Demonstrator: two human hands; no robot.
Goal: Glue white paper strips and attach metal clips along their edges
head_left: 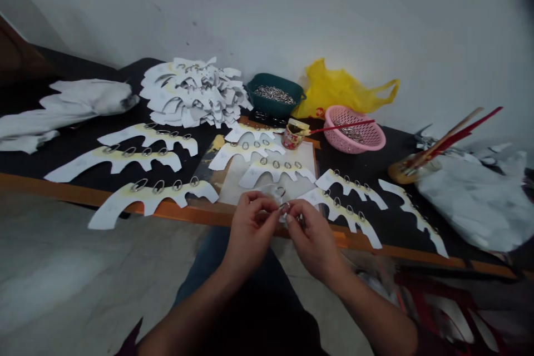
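Note:
Close together at the table's front edge, my left hand (252, 228) and my right hand (312, 239) pinch a small metal ring (285, 206) between their fingertips. Just behind the fingertips a white piece (273, 191) with another metal ring on it is partly hidden by my hands. Around them lie several curved white cut-outs with scalloped edges, such as a left one (110, 203) and a right one (373, 232). Oval metal rings stand along their yellowish, glue-like band. A middle cut-out (250, 177) rests on a pale board (229, 191) straight ahead.
Behind lie a pile of white cut-outs (167, 89), a green basin (261, 103) of metal rings, a pink basket (362, 144), a yellow bag (334, 86) and a small tin (292, 138) with a red stick across it. A jar (400, 173) of sticks and a plastic bag (479, 206) stand right.

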